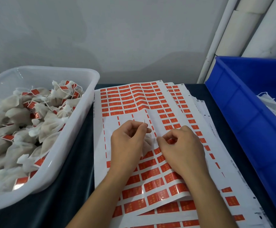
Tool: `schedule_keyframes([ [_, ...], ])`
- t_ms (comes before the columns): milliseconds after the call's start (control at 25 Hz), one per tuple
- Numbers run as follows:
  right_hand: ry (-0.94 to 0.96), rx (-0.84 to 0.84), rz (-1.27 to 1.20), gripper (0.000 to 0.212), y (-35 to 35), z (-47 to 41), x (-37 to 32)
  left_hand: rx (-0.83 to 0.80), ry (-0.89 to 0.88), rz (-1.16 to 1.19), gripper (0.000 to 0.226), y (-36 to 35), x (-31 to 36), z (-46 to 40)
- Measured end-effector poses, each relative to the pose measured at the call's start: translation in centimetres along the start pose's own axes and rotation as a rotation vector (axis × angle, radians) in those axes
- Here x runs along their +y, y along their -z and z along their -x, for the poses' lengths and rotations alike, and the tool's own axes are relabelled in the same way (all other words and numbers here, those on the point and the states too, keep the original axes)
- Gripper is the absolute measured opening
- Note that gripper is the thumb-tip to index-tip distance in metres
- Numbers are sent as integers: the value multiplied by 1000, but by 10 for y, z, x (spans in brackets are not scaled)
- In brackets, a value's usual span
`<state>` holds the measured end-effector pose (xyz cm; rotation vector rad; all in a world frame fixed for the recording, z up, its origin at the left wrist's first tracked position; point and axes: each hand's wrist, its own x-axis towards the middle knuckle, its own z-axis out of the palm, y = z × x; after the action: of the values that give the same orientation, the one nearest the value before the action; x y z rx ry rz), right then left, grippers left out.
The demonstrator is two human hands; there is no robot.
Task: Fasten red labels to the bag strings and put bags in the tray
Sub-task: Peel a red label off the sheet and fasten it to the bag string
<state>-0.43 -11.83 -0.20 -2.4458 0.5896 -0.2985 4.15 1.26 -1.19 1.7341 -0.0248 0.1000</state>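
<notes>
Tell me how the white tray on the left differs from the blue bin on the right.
The white tray is translucent with rounded corners; the blue bin is opaque and square-edged. The white tray is heaped with bags carrying red labels; the blue bin shows only white bags with no label visible. Both sit on the dark table.

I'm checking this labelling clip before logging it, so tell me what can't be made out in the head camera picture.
- Small white mesh bag: mostly hidden between the left hand and right hand.
- Red label at the right hand's fingertips: only a sliver shows; whether it is already on the string cannot be told.
- Print on the red label sheets: too small to read.
- Blue plastic crate: cut off by the right edge.
- White plastic tray: cut off at the left edge.
</notes>
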Motion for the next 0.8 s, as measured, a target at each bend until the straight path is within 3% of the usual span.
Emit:
schedule_keyframes([
  [320, 3, 25, -22, 19, 0, -2, 4, -9, 6, 8, 14, 0, 0, 0],
  [440, 36, -36, -24, 27, 2, -3, 4, 0, 5, 4, 14, -1, 0, 0],
  [800, 30, -52, -31, 19, 4, -3, 4, -5, -7, 8, 16, 0, 1, 0],
])
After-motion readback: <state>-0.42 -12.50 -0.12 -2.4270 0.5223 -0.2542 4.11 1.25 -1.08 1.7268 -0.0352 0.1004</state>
